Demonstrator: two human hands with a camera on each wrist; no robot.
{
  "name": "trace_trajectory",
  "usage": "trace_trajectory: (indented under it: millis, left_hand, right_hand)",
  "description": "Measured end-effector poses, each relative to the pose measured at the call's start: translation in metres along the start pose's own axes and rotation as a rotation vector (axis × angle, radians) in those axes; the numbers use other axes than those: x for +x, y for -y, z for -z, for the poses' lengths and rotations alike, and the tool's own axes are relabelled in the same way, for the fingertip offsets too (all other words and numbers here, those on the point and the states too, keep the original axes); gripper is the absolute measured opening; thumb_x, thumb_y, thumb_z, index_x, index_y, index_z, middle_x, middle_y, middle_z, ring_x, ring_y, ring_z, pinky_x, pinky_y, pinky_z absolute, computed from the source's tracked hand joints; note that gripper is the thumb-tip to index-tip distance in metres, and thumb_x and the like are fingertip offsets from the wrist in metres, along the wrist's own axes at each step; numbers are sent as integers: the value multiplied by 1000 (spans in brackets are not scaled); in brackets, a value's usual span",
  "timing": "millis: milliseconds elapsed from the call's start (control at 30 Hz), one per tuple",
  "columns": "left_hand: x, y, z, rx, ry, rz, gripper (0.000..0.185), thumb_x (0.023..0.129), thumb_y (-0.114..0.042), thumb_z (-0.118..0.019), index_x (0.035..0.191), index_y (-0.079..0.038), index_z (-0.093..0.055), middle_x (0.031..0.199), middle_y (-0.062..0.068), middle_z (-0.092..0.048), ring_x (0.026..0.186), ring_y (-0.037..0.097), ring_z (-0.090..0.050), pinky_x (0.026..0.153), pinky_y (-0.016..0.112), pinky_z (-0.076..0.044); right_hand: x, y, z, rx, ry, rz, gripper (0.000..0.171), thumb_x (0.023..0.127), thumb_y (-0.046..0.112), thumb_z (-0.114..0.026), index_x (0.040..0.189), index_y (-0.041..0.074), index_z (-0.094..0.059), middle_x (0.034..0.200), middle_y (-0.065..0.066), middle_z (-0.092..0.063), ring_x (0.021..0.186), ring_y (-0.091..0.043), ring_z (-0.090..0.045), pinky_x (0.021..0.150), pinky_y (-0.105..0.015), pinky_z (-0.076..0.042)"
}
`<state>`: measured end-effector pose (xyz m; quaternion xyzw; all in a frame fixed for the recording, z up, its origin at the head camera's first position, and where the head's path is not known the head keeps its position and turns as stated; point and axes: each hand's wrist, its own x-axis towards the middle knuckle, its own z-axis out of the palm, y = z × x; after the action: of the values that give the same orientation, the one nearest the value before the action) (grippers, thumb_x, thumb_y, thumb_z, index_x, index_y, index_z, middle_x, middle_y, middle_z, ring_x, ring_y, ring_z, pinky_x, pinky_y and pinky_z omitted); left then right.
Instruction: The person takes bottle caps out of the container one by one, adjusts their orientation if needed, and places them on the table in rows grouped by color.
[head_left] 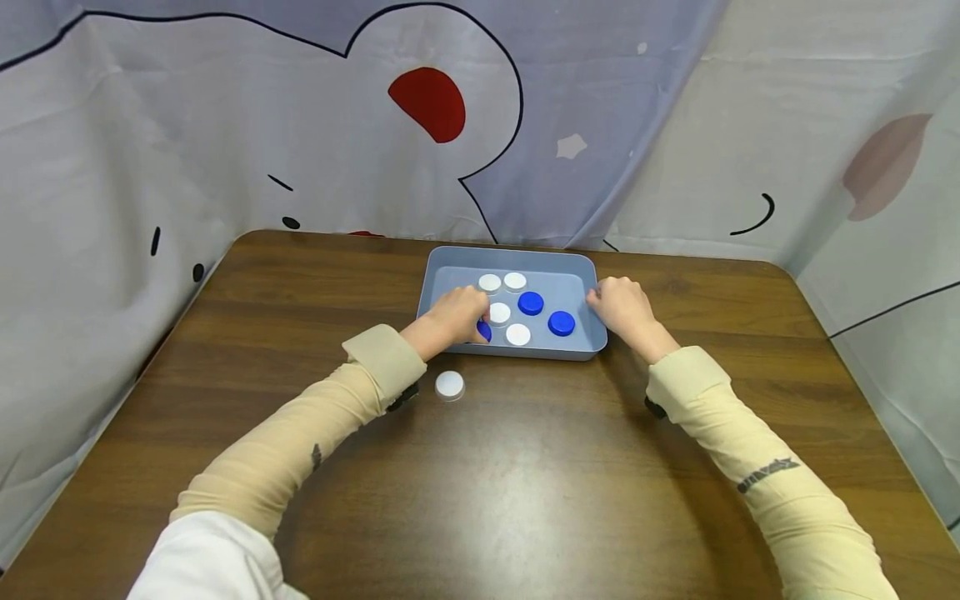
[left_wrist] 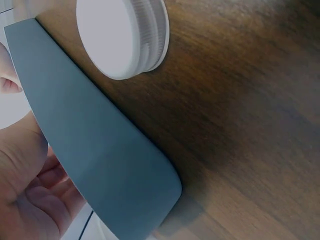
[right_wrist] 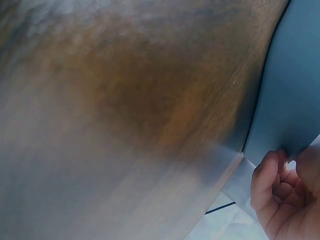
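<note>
A shallow grey-blue tray [head_left: 573, 353] stands near the table's far side. My left hand [head_left: 459, 315] reaches over its left part, thumb and fingers round a blue cap [head_left: 484, 331] that they partly cover. In the left wrist view the tray's outer wall [left_wrist: 100, 135] hides the fingertips and that cap. At the right end, my right hand [head_left: 624, 307] pinches the tray's rim between thumb and fingers. Several white caps [head_left: 517, 334] and two more blue caps [head_left: 531, 303] lie in the tray. One ribbed white cap [head_left: 450, 385] lies outside, in front of the tray.
The wooden table [head_left: 487, 500] extends in front of the tray and to both sides. A printed cloth [head_left: 300, 125] hangs right behind the table's far edge. Both forearms cross the table from the near side.
</note>
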<state>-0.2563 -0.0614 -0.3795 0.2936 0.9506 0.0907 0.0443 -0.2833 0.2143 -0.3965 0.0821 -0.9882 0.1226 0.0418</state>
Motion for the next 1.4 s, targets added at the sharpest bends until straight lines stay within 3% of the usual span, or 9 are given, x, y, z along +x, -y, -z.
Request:
trace_trajectory:
  millis: [467,733,1067,1400]
  left_hand:
    - [1,6,-7,-22,-30,-20,19,72,-18,-81,83,-5,-72,83,7,-71,76,20,-63,71,35,-54]
    - [16,22,-26,-41,-35,-45,21,69,-22,-84,70,-9,-67,69,1,-65,65,16,-54,61,31,-49]
    - [-2,6,-2,-29,-2,-6,28,73,-23,-82,91,-3,-73,91,9,-73,84,23,-66,75,35,-55]
    - [-3,6,8,-33,-4,-12,18,72,-20,-77,83,-6,-74,83,6,-70,72,15,-53,65,32,-50]
  right_hand:
    - [0,1,-2,11,15,-23,41,92,20,-50,54,12,-38,56,-6,-42,58,-26,-47,52,-37,-40]
    - [0,0,-3,12,13,-25,41,92,20,-50,53,12,-39,57,-8,-46,59,-27,-48,53,-39,-42]
    - [0,1,0,6,21,-37,39,92,20,-49,55,11,-40,59,-8,-45,61,-28,-48,54,-39,-42]
    - [0,0,0,9,10,-38,37,91,20,-51,57,7,-49,66,-16,-56,63,-32,-54,58,-46,-47]
